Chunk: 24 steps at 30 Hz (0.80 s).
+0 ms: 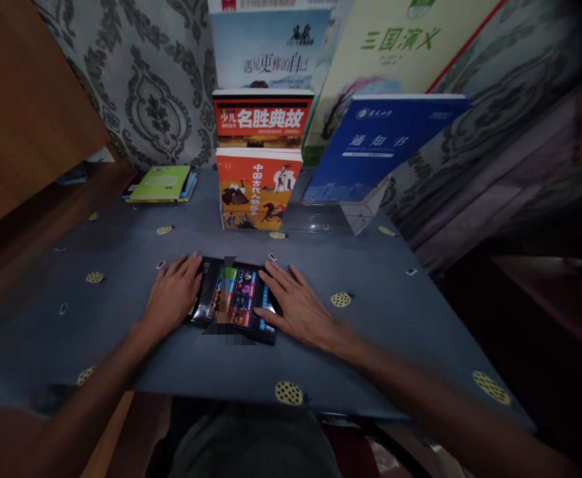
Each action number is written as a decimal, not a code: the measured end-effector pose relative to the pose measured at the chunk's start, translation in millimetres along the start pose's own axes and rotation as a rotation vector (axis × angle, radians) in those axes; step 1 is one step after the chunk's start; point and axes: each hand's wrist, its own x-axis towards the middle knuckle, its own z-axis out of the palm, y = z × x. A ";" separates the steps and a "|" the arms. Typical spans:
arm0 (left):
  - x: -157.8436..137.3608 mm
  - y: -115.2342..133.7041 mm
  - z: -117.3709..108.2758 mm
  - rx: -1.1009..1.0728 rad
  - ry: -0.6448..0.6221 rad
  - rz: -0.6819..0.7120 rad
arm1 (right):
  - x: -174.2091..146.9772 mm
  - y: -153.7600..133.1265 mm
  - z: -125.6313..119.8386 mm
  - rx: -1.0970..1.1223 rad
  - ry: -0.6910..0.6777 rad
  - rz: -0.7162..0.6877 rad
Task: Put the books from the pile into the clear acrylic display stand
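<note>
A glossy black flat pack or booklet [244, 296] with bright coloured picture panels lies on the table in front of me. Its middle is blurred into blocks, so I cannot tell its exact kind. My left hand [176, 287] rests flat at its left end, fingers stretched forward and touching the edge. On the opposite end lies my right hand [295, 305], its fingers spread and the fingertips and thumb over the black surface. Neither hand is wrapped round it.
A blue-grey tablecloth [370, 358] with yellow pineapple prints covers the table. Behind the pack, an orange book [261, 189] and a blue booklet [380, 149] stand in clear holders, with taller books behind. A small stack of books [161, 184] lies at the back left.
</note>
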 end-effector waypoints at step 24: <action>-42.5 82.3 6.0 -0.046 -0.037 0.372 | -18.2 8.9 7.7 -0.030 -0.028 -0.030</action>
